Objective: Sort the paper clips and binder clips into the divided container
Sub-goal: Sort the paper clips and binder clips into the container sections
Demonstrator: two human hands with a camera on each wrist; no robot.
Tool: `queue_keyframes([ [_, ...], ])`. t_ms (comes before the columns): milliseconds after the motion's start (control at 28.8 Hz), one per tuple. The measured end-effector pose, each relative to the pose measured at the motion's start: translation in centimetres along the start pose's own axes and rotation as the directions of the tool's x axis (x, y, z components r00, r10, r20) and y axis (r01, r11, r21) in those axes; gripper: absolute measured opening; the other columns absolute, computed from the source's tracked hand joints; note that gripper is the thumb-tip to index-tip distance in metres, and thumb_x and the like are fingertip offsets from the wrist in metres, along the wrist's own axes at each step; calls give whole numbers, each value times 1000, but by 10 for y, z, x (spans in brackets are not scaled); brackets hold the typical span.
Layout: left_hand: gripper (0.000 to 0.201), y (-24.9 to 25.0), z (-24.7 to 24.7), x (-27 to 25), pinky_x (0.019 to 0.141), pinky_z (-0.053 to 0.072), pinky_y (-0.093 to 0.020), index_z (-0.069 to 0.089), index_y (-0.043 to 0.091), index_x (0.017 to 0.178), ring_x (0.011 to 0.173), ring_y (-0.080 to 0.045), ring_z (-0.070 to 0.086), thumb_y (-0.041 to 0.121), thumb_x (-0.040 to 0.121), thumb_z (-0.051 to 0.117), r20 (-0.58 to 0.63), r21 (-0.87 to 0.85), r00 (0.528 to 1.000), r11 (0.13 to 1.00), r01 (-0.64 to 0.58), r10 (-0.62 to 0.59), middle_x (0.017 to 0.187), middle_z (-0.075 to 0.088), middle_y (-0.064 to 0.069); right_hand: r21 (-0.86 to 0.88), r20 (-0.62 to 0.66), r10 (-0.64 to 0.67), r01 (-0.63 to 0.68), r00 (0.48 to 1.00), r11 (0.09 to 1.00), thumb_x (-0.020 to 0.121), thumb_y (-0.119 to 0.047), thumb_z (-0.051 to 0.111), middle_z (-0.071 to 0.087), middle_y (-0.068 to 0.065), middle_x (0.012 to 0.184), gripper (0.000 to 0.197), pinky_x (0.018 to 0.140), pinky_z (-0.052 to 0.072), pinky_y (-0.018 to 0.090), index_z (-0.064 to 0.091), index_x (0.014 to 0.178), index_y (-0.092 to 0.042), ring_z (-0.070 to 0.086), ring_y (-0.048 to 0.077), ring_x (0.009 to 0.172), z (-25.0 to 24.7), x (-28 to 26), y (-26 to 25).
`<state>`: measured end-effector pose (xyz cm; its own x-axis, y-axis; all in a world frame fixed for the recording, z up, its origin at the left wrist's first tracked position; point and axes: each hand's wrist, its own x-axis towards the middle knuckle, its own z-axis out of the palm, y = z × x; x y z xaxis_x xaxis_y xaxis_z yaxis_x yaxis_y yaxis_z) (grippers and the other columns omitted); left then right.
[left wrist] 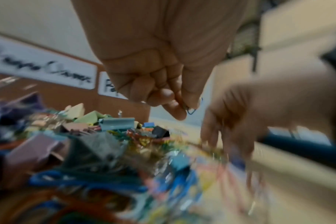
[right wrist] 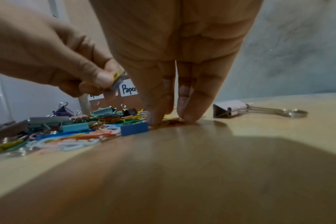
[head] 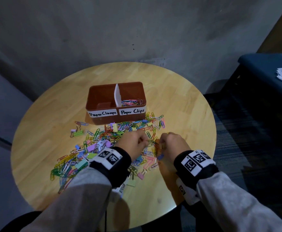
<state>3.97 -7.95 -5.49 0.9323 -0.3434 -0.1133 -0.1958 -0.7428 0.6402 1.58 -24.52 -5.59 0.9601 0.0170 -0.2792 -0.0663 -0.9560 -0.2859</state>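
The left hand [left wrist: 153,72] is curling its fingers, pinching a few paper clips [left wrist: 192,109] at thumb and forefinger above the pile [head: 110,144]; the right hand [right wrist: 175,60] is reaching down, fingertips [right wrist: 155,119] pressing yellow clips [right wrist: 170,119] on the table [head: 178,106], whether pinching I cannot tell; the box [head: 101,94] is standing behind the pile, its long side facing the person, clips lying in its right half; a pale binder clip [right wrist: 232,109] is lying apart, handles pointing right.

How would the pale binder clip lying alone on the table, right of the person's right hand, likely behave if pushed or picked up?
The pale binder clip would probably slide rather than roll: its triangular body lies flat on the wooden table. Its wire handles stretch out flat, so they likely swing if lifted there. It looks small and folded from sheet metal, so probably light and stiff.
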Motion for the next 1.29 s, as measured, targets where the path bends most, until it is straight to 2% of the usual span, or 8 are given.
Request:
queue_keyframes([
  [139, 17, -2, -12, -7, 53, 44, -21, 62, 13, 72, 60, -16, 55, 9, 87, 69, -49, -500, 985, 858, 120, -166, 67, 64, -3, -15, 14, -44, 45, 999, 999, 80, -2, 60, 57, 10, 111, 40, 84, 44, 32, 61, 118, -16, 55, 29, 109, 4, 0, -6],
  [278, 14, 4, -20, -18, 41, 42, -17, 58, 6, 82, 52, -13, 49, 0, 94, 54, 106, -854, 955, 466, 231, -279, 66, 63, -8, 23, -21, -66, 66, 998, 998, 86, -23, 62, 56, 9, 104, 24, 75, 40, 27, 62, 108, -14, 57, 28, 103, 10, -4, -19],
  [382, 13, 5, -23, -26, 38, 37, -19, 51, 8, 87, 48, -13, 47, 9, 97, 43, 209, -931, 937, 236, 278, -281, 64, 59, -7, -27, 20, -80, 81, 997, 996, 80, -31, 70, 52, 7, 107, 36, 78, 44, 30, 57, 109, -13, 55, 26, 102, 12, -11, -29],
  [556, 30, 2, -24, -29, 34, 26, -16, 45, 14, 70, 43, -10, 34, 27, 97, 39, 302, -928, 916, 139, 346, -263, 61, 48, -3, -48, -33, -78, 77, 996, 996, 87, -11, 58, 59, 11, 106, 17, 80, 47, 31, 58, 104, -11, 59, 29, 102, 12, -14, -39],
  [799, 29, 3, -23, -32, 38, 34, -19, 57, 9, 75, 38, -18, 32, 19, 99, 45, 226, -791, 905, 474, 387, -361, 54, 44, -6, -32, 29, 2, -1, 1000, 999, 83, -7, 59, 64, 11, 101, 17, 77, 49, 29, 66, 97, -12, 62, 29, 94, 4, -13, -38],
  [903, 19, -1, -21, -39, 92, 52, -37, 72, 13, 75, 74, -27, 62, 17, 91, 61, 86, -472, 934, 812, 344, -346, 77, 68, -11, 181, -34, 84, -76, 996, 981, 80, -12, 66, 69, 5, 87, 6, 73, 49, 24, 69, 79, -17, 62, 20, 83, -2, -11, -28],
  [973, 22, -4, -18, -43, 96, 48, -35, 70, 23, 67, 94, -16, 64, 18, 88, 66, 65, -234, 958, 929, 286, -279, 91, 73, 3, 381, -56, 151, -119, 987, 917, 73, -3, 67, 68, 3, 73, 18, 66, 51, 25, 65, 65, -19, 63, 19, 72, -3, -11, -19],
  [1285, 11, 18, -1, -41, 73, 47, -25, 76, 28, 92, 89, -11, 62, 30, 87, 66, 120, 279, 988, 958, 64, -100, 96, 70, 12, 957, 283, 163, -290, 945, 21, 89, 10, 50, 56, 9, 60, 22, 50, 52, 26, 55, 76, -7, 60, 22, 54, -14, -27, 0],
])
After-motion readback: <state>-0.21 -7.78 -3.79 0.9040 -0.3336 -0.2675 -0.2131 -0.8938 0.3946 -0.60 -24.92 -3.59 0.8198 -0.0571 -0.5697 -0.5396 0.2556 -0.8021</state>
